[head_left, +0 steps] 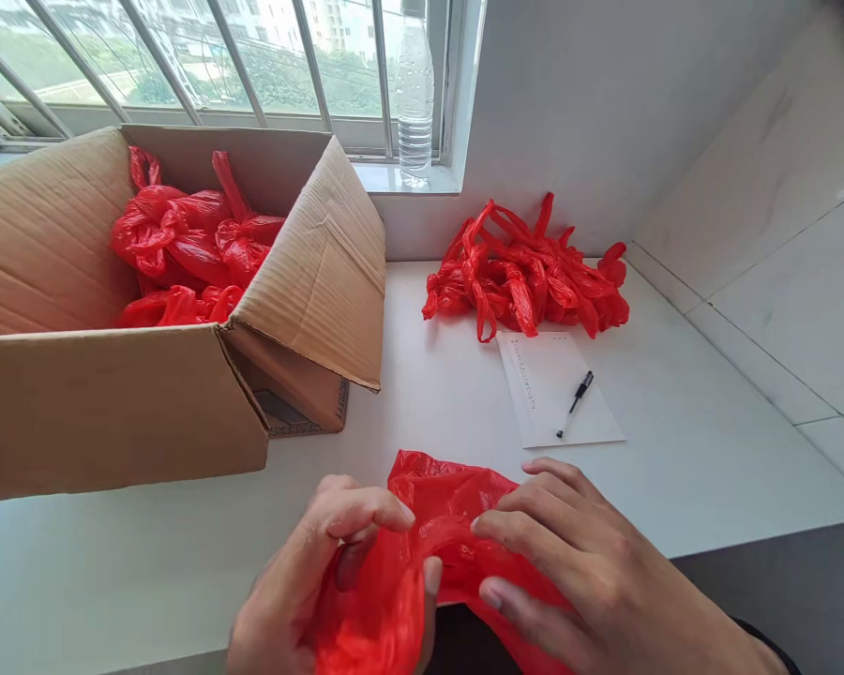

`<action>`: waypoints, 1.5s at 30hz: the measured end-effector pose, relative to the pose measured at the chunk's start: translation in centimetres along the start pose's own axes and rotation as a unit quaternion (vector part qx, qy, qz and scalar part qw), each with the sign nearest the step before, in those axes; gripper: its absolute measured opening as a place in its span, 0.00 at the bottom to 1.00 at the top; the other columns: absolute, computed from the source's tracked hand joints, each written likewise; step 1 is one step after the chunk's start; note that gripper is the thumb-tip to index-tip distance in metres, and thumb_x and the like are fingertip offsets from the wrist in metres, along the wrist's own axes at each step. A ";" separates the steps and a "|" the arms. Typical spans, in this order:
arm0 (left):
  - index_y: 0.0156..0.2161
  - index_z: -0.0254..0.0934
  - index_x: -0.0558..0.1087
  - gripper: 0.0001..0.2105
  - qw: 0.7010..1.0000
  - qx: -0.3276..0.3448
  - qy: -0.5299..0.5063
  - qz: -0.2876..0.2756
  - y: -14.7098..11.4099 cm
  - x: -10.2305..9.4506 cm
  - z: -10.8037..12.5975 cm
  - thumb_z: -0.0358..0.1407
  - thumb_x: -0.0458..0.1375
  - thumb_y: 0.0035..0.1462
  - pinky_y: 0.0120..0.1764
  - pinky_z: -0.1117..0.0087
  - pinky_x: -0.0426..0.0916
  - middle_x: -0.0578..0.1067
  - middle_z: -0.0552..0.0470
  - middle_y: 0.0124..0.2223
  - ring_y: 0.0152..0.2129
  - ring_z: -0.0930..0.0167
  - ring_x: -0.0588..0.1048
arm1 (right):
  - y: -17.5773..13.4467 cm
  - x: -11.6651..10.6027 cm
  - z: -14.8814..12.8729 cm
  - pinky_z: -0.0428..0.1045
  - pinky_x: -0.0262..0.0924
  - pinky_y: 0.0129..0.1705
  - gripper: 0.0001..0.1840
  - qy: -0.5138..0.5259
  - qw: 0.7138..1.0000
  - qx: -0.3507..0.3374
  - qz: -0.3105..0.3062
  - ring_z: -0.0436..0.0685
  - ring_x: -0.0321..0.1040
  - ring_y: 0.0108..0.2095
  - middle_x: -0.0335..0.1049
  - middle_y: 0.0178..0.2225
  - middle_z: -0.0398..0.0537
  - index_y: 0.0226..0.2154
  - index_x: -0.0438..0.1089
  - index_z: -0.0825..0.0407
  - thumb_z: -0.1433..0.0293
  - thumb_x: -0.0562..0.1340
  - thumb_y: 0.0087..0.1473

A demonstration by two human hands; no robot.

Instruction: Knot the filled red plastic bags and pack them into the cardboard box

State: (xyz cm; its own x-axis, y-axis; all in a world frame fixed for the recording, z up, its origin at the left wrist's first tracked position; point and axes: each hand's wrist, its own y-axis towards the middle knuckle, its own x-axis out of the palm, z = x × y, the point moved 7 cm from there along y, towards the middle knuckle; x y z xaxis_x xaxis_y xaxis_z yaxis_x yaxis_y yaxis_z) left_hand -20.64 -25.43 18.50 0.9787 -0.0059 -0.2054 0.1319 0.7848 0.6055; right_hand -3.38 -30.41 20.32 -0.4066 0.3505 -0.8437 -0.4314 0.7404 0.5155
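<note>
A thin red plastic bag (450, 487) is partly spread over the table's front edge. My left hand (292, 562) is closed round a gathered part of it, thumb up along the folds. Over the bag's right side lies my right hand (583, 553), thumb and fingers apart; its fingertips are at the plastic, and I cannot tell whether they press on it. Part of the bag is hidden under both hands. At the back right rests a heap of crumpled red plastic bags (535, 281). Several knotted red bags (175, 234) fill the open cardboard box.
The cardboard box (113, 403) stands at the left, one flap (316, 272) sticking out to the right. Behind the right hand lie a white notepad (541, 403) and a black pen (575, 405). A water bottle (414, 103) stands on the sill by the barred window.
</note>
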 end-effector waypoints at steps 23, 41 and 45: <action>0.35 0.44 0.71 0.09 0.956 -0.063 0.174 -0.227 0.0 1.6 -3.3 0.27 0.52 0.59 0.28 0.74 0.67 0.77 0.58 0.32 0.26 0.71 0.74 | -1.9 5.8 -0.8 0.54 0.69 0.38 0.12 -0.018 0.988 0.030 -0.153 0.56 0.65 0.26 0.69 0.26 0.43 0.29 0.68 0.51 0.84 0.60 0.49; 0.37 0.42 0.74 0.10 0.952 -0.246 -0.173 -0.050 1.4 5.0 -2.2 0.45 0.59 0.66 0.30 0.81 0.69 0.72 0.59 0.28 0.24 0.77 0.70 | -0.6 -2.0 -3.3 0.54 0.70 0.55 0.17 -0.034 0.985 0.092 0.143 0.58 0.72 0.49 0.72 0.49 0.46 0.48 0.71 0.42 0.78 0.60 0.61; 0.35 0.41 0.75 0.12 0.961 -0.234 -0.139 -0.051 0.8 4.8 -2.8 0.45 0.57 0.67 0.26 0.81 0.65 0.67 0.60 0.24 0.21 0.77 0.65 | -0.9 3.8 -0.6 0.52 0.74 0.35 0.22 0.010 0.990 0.120 -0.075 0.58 0.74 0.35 0.74 0.38 0.51 0.47 0.69 0.53 0.86 0.54 0.54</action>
State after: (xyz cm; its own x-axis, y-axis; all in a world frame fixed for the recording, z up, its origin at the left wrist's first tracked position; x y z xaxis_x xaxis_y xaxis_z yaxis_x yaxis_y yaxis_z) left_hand -16.26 -23.09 15.80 0.9774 -0.2111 0.0079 0.2068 0.9639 0.1677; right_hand -5.01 -30.13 16.76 -0.3700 0.2161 -0.9036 -0.2860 0.8989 0.3320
